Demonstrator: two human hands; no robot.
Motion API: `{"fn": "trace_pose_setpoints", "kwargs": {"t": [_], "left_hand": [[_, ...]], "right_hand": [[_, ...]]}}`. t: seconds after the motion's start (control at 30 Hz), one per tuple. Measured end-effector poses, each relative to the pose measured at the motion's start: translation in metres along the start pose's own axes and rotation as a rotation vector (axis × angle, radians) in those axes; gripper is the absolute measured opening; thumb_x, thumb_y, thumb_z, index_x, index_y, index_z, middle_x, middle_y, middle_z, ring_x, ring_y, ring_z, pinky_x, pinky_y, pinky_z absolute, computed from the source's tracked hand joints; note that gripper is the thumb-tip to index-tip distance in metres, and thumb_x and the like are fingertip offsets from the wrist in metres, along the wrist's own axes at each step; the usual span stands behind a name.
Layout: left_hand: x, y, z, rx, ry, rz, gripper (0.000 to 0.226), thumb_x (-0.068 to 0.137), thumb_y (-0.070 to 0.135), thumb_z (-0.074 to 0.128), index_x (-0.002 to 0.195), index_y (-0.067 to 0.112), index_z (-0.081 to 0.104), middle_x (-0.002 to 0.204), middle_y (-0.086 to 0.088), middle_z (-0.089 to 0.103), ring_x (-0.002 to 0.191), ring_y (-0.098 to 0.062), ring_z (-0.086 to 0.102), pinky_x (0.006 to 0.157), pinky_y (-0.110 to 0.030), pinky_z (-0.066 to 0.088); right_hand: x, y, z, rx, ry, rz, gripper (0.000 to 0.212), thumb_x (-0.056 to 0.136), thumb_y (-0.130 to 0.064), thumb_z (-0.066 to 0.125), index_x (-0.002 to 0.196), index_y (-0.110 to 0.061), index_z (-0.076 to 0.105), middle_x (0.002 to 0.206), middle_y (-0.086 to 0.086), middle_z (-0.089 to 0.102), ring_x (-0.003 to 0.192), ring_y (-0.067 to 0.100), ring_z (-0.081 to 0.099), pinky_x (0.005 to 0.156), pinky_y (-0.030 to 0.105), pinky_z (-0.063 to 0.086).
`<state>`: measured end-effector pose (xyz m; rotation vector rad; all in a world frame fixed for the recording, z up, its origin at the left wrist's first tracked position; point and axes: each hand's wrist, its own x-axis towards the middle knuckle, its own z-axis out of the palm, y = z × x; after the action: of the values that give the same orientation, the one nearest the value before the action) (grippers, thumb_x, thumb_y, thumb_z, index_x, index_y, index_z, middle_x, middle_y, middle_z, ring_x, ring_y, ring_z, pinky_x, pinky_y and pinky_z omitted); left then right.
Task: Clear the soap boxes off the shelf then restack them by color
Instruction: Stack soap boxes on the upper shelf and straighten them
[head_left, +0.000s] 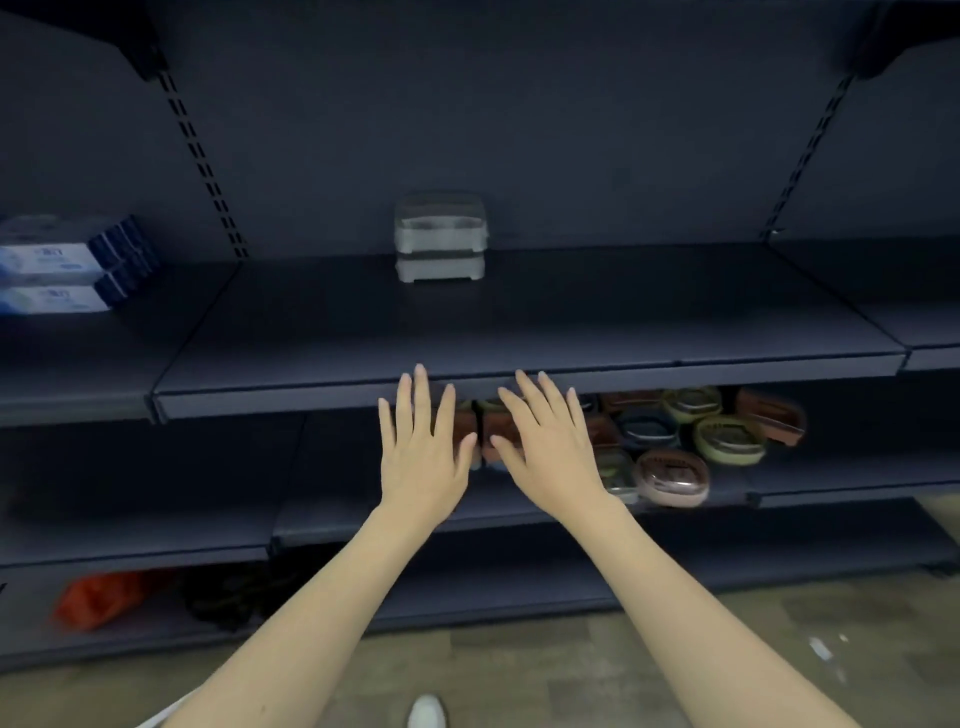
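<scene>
hiding brown soap boxes (493, 434) behind hands: left (422, 457), right (545, 452)

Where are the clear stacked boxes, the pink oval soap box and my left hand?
clear stacked boxes (440, 236), head view, front face.
pink oval soap box (673, 477), head view, lid.
left hand (422, 457), head view, back.

The dark upper shelf (519, 322) has wide room — only two stacked clear plastic boxes (440, 236) stand at the back.
</scene>
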<state>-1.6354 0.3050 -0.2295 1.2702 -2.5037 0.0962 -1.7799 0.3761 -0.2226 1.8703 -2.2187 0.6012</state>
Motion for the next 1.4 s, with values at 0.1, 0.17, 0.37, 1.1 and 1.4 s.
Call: {"fn": "trace_pose_setpoints", "kwargs": {"t": [0.1, 0.17, 0.37, 1.1, 1.4], "left_hand": [[-0.021, 0.015, 0.009, 0.052, 0.043, 0.020, 0.061, 0.088, 0.041, 0.051, 0.137, 0.005, 0.045, 0.149, -0.026, 0.026, 0.139, -0.038, 0.016, 0.111, -0.052, 0.010], [-0.030, 0.023, 0.014, 0.058, 0.035, 0.009, 0.061, 0.087, 0.039, 0.056, 0.136, 0.004, 0.046, 0.149, -0.027, 0.027, 0.138, -0.039, 0.018, 0.112, -0.053, 0.012], [-0.038, 0.031, 0.037, 0.048, -0.107, -0.020, 0.068, 0.076, 0.034, 0.073, 0.132, 0.002, 0.051, 0.142, -0.027, 0.039, 0.131, -0.042, 0.038, 0.104, -0.057, 0.030], [0.052, -0.032, 0.235, 0.106, -0.298, -0.064, 0.095, 0.087, 0.044, 0.060, 0.150, 0.013, -0.004, 0.158, -0.008, -0.004, 0.146, -0.025, -0.004, 0.117, -0.037, -0.008], [0.069, -0.068, 0.266, 0.073, -0.247, -0.004, 0.084, 0.091, 0.040, 0.055, 0.151, 0.014, 0.001, 0.159, -0.005, 0.000, 0.146, -0.023, -0.004, 0.114, -0.035, -0.013]], "right_hand": [[-0.027, 0.010, 0.001, 0.024, -0.026, -0.017, 0.052, 0.089, -0.032, 0.062, 0.135, -0.012, 0.049, 0.148, 0.009, 0.038, 0.140, 0.030, 0.028, 0.112, 0.048, 0.014], [-0.038, 0.018, 0.004, 0.029, -0.050, -0.033, 0.052, 0.088, -0.030, 0.064, 0.135, -0.012, 0.049, 0.148, 0.009, 0.039, 0.140, 0.030, 0.028, 0.112, 0.048, 0.014], [-0.045, 0.036, 0.023, 0.011, -0.157, -0.074, 0.056, 0.088, -0.030, 0.063, 0.139, -0.012, 0.044, 0.151, 0.010, 0.032, 0.142, 0.030, 0.022, 0.115, 0.048, 0.010], [0.023, 0.127, 0.227, -0.103, -0.287, -0.085, 0.081, 0.081, -0.038, 0.070, 0.147, -0.018, 0.030, 0.156, 0.009, 0.017, 0.143, 0.033, 0.016, 0.116, 0.049, 0.011], [0.046, 0.140, 0.258, -0.171, -0.314, -0.066, 0.079, 0.092, -0.038, 0.053, 0.151, -0.024, 0.003, 0.159, 0.003, 0.000, 0.146, 0.026, -0.003, 0.117, 0.048, 0.000]]}}
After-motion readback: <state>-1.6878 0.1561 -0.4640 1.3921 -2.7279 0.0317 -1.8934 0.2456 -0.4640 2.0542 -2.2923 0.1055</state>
